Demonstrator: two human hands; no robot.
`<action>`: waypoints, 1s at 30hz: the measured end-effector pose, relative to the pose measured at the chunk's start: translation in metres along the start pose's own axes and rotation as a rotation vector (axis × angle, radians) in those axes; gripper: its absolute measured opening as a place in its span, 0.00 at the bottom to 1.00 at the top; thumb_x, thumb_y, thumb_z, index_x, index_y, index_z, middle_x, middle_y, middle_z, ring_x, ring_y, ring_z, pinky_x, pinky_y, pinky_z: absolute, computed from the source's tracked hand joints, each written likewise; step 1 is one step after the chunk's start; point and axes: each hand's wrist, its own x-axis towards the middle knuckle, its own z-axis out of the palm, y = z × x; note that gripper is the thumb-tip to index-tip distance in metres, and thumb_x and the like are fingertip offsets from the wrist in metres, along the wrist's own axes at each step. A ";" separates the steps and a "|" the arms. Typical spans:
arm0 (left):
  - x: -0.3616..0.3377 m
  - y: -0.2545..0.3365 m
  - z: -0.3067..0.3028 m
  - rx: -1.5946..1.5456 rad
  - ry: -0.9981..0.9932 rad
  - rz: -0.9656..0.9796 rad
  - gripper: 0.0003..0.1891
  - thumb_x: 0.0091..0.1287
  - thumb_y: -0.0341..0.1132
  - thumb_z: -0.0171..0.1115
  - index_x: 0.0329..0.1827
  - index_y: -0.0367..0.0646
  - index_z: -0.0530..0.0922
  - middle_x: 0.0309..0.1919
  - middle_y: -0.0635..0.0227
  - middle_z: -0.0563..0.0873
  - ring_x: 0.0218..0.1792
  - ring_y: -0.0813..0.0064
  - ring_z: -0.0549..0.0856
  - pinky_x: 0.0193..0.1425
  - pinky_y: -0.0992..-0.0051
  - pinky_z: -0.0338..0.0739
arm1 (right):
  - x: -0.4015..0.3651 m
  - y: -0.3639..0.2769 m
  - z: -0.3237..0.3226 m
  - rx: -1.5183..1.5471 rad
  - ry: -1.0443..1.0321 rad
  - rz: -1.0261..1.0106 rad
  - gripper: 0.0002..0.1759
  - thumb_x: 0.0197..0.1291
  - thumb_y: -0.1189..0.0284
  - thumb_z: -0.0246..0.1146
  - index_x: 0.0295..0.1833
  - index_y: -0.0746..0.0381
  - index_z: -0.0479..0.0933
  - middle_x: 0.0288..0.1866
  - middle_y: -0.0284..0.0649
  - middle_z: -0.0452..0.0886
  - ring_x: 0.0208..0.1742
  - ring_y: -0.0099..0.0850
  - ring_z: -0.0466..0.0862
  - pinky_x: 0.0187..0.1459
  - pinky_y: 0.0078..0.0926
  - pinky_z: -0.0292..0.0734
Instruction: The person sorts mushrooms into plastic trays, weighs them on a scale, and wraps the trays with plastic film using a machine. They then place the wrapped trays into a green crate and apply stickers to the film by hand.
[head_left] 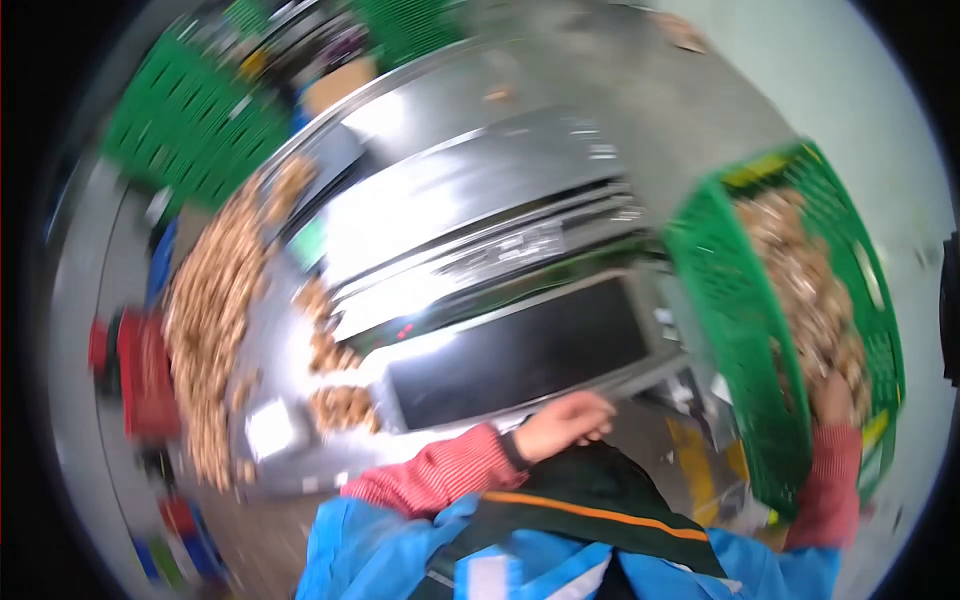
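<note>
My left hand (565, 425) is in front of my body, at the front edge of the wrapping machine's black plate (520, 352). Its fingers are curled in, and nothing shows in them. On the right, my right hand (832, 398) reaches down into a green plastic crate (735, 345). It is at the near end of the clear-wrapped packs of brown, roundish produce (800, 275) inside. Its fingers are blurred and partly hidden among the packs, so I cannot tell whether they grip one.
A long heap of loose brown produce (215, 310) covers the steel table's left side. Small groups of produce (345, 408) and a white block (277, 430) lie closer to the machine. Another green crate (195, 120) is at the back left, with a red object (147, 375) beyond the table.
</note>
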 end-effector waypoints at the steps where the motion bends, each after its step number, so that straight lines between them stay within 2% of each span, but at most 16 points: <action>1: -0.014 0.005 -0.002 0.015 0.021 -0.021 0.12 0.74 0.41 0.55 0.52 0.43 0.77 0.38 0.75 0.84 0.38 0.87 0.80 0.42 0.84 0.76 | -0.018 -0.037 -0.030 0.062 0.222 -0.085 0.16 0.69 0.68 0.50 0.47 0.67 0.79 0.38 0.59 0.81 0.37 0.53 0.82 0.39 0.46 0.77; 3: -0.048 0.009 -0.015 -0.036 0.027 0.030 0.09 0.72 0.40 0.57 0.46 0.45 0.79 0.31 0.78 0.83 0.32 0.90 0.79 0.35 0.86 0.74 | -0.049 -0.110 -0.077 0.202 0.616 -0.330 0.13 0.67 0.74 0.52 0.48 0.70 0.78 0.39 0.56 0.82 0.37 0.50 0.83 0.39 0.42 0.77; 5: -0.094 0.022 -0.037 -0.014 0.240 0.112 0.08 0.72 0.39 0.58 0.43 0.44 0.79 0.30 0.78 0.83 0.29 0.90 0.79 0.33 0.86 0.74 | -0.094 -0.206 -0.099 0.437 0.592 -0.631 0.11 0.65 0.76 0.54 0.47 0.69 0.79 0.38 0.52 0.82 0.37 0.47 0.83 0.39 0.38 0.76; 6: -0.114 0.024 -0.043 0.006 0.335 0.142 0.08 0.72 0.38 0.58 0.42 0.44 0.79 0.29 0.77 0.83 0.28 0.89 0.79 0.31 0.86 0.74 | -0.120 -0.245 -0.106 0.556 0.570 -0.762 0.10 0.65 0.77 0.55 0.46 0.68 0.79 0.38 0.50 0.83 0.37 0.45 0.83 0.39 0.36 0.76; 7: -0.138 0.021 -0.055 -0.006 0.564 0.253 0.07 0.71 0.36 0.57 0.40 0.44 0.80 0.27 0.76 0.82 0.26 0.88 0.79 0.29 0.86 0.72 | -0.147 -0.292 -0.105 0.597 0.474 -0.952 0.08 0.61 0.80 0.58 0.45 0.66 0.79 0.35 0.45 0.82 0.35 0.41 0.82 0.37 0.33 0.76; 8: -0.159 0.011 -0.079 0.015 0.725 0.453 0.05 0.70 0.34 0.58 0.41 0.43 0.80 0.28 0.75 0.83 0.27 0.88 0.80 0.29 0.86 0.72 | -0.174 -0.344 -0.098 0.659 0.395 -1.163 0.08 0.58 0.81 0.60 0.43 0.65 0.80 0.35 0.45 0.82 0.34 0.40 0.82 0.37 0.33 0.77; 9: -0.187 0.013 -0.095 -0.120 0.914 0.484 0.05 0.69 0.34 0.60 0.38 0.42 0.80 0.25 0.75 0.81 0.24 0.88 0.78 0.27 0.84 0.71 | -0.201 -0.391 -0.091 0.694 0.205 -1.247 0.08 0.56 0.81 0.61 0.42 0.65 0.80 0.35 0.45 0.82 0.34 0.41 0.83 0.36 0.33 0.77; 11: -0.241 -0.037 -0.175 0.079 1.284 0.671 0.06 0.70 0.33 0.59 0.41 0.39 0.81 0.30 0.74 0.82 0.29 0.87 0.78 0.32 0.83 0.73 | -0.247 -0.475 -0.063 0.792 0.034 -1.462 0.08 0.58 0.78 0.62 0.43 0.67 0.80 0.35 0.48 0.82 0.34 0.43 0.83 0.36 0.35 0.79; 14: -0.325 -0.095 -0.277 0.629 1.733 0.350 0.10 0.66 0.29 0.59 0.48 0.36 0.80 0.39 0.57 0.86 0.40 0.65 0.85 0.44 0.69 0.79 | -0.305 -0.566 -0.005 0.674 -0.012 -1.593 0.08 0.59 0.77 0.58 0.44 0.67 0.74 0.33 0.48 0.81 0.33 0.43 0.84 0.36 0.37 0.80; 16: -0.352 -0.130 -0.319 0.921 1.748 0.083 0.13 0.68 0.30 0.58 0.53 0.36 0.79 0.38 0.58 0.87 0.38 0.72 0.86 0.45 0.74 0.80 | -0.329 -0.605 0.031 0.389 -0.001 -1.606 0.07 0.56 0.79 0.57 0.41 0.67 0.71 0.30 0.48 0.79 0.33 0.44 0.84 0.35 0.36 0.81; 18: -0.357 -0.132 -0.333 0.865 1.556 0.013 0.14 0.65 0.32 0.60 0.51 0.37 0.80 0.35 0.53 0.87 0.37 0.63 0.87 0.42 0.69 0.81 | -0.345 -0.628 0.043 0.223 0.026 -1.556 0.05 0.53 0.80 0.57 0.36 0.67 0.72 0.29 0.48 0.79 0.31 0.43 0.85 0.33 0.33 0.81; 20: -0.353 -0.122 -0.335 0.746 1.475 -0.046 0.12 0.62 0.33 0.60 0.46 0.40 0.83 0.38 0.48 0.85 0.41 0.49 0.84 0.49 0.61 0.78 | -0.355 -0.643 0.056 0.128 0.039 -1.493 0.04 0.52 0.80 0.57 0.35 0.68 0.72 0.28 0.48 0.79 0.31 0.41 0.85 0.33 0.32 0.82; 24: -0.350 -0.117 -0.340 0.769 1.352 -0.107 0.10 0.61 0.35 0.62 0.41 0.39 0.84 0.35 0.48 0.86 0.40 0.51 0.85 0.47 0.61 0.79 | -0.364 -0.665 0.066 0.041 -0.093 -1.349 0.07 0.55 0.73 0.62 0.33 0.66 0.78 0.29 0.45 0.82 0.32 0.39 0.86 0.34 0.34 0.83; 25: -0.350 -0.120 -0.338 0.737 1.325 -0.136 0.10 0.61 0.35 0.62 0.39 0.39 0.84 0.35 0.49 0.86 0.39 0.51 0.85 0.47 0.61 0.79 | -0.361 -0.671 0.077 -0.035 -0.070 -1.325 0.11 0.55 0.67 0.65 0.35 0.65 0.80 0.31 0.46 0.84 0.34 0.40 0.87 0.34 0.36 0.82; 28: -0.359 -0.121 -0.319 0.739 1.293 -0.211 0.10 0.59 0.36 0.63 0.33 0.36 0.82 0.30 0.48 0.85 0.36 0.51 0.85 0.43 0.61 0.79 | -0.360 -0.684 0.091 -0.048 -0.207 -1.169 0.13 0.57 0.66 0.64 0.37 0.66 0.80 0.35 0.49 0.85 0.38 0.44 0.86 0.39 0.39 0.82; 30: -0.367 -0.132 -0.306 0.740 1.305 -0.205 0.10 0.58 0.35 0.63 0.33 0.34 0.79 0.31 0.47 0.85 0.37 0.50 0.85 0.44 0.61 0.78 | -0.356 -0.690 0.093 0.073 -0.276 -1.160 0.10 0.59 0.72 0.58 0.39 0.68 0.77 0.37 0.52 0.84 0.40 0.46 0.86 0.40 0.40 0.81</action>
